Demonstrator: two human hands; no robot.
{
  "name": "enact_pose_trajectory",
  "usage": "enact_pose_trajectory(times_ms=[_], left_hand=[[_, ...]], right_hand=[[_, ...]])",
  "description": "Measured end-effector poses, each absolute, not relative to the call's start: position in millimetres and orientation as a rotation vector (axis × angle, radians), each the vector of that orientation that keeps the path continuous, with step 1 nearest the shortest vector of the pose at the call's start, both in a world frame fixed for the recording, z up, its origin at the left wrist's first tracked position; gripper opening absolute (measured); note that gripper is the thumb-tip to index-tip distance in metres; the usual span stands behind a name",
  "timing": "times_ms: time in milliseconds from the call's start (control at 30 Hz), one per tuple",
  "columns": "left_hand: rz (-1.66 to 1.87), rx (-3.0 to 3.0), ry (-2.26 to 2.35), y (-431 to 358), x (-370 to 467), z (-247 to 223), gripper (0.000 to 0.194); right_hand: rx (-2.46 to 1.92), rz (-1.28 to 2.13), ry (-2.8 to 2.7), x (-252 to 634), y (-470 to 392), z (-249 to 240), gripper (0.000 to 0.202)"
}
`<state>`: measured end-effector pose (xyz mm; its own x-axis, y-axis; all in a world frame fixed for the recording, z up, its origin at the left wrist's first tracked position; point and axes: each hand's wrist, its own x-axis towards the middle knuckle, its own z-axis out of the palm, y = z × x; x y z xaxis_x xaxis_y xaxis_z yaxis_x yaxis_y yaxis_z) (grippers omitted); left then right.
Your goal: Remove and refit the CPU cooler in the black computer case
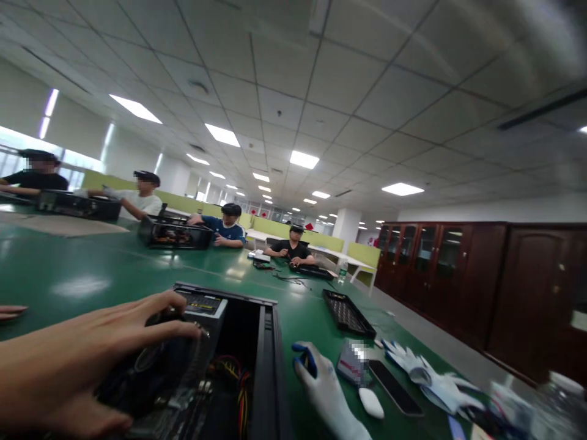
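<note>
My bare left hand [114, 351] reaches in from the left over an open black computer case [270, 360]. Its thumb and fingers curl around a dark round part that looks like a cooling fan [151, 360], blurred and partly covered by the hand. Beside it in the case sit a power supply [206, 304] with a label and a bundle of red, yellow and black cables [242, 397]. To the right of the case, my right hand [316, 379], in a white glove with blue fingertips, rests with loosely bent, parted fingers. Nothing shows in it.
A small box [353, 362], a white mouse [370, 403], a phone [395, 386] and white gloves [426, 373] lie right of my right hand. A black panel [348, 313] lies beyond. Co-workers sit across the green table [82, 269]; another person's fingers [11, 311] show at left.
</note>
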<state>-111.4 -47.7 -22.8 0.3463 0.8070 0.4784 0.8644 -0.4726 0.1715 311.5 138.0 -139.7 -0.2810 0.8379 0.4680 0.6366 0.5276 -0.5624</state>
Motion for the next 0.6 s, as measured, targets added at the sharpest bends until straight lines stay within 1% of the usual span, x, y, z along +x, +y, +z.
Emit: enact_pose_trajectory(times_ms=[100, 200, 333, 500, 600], left_hand=[[-0.629, -2.515, -1.694, -69.7, -109.5, -19.1, 0.093], [-0.778, -2.605, -1.673, -80.7, -110.9, -16.1, 0.091], [-1.002, -2.731, -1.554, -75.7, -112.8, -20.0, 0.090], [-1.053, -2.830, -1.439, -68.7, -110.5, -23.8, 0.093], [-1.117, -2.762, -1.404, -71.8, -112.1, -22.1, 0.087]], right_hand=[[-1.089, 0.388, -2.042, 294.9, 131.2, -120.5, 0.047], [-1.083, 0.332, -2.124, 275.1, 124.1, -100.3, 0.041], [-1.114, 0.200, -2.142, 261.7, 118.8, -76.1, 0.030], [-1.045, 0.080, -2.202, 260.0, 111.8, -50.9, 0.021], [-1.047, -0.026, -2.274, 259.6, 108.4, -36.3, 0.014]])
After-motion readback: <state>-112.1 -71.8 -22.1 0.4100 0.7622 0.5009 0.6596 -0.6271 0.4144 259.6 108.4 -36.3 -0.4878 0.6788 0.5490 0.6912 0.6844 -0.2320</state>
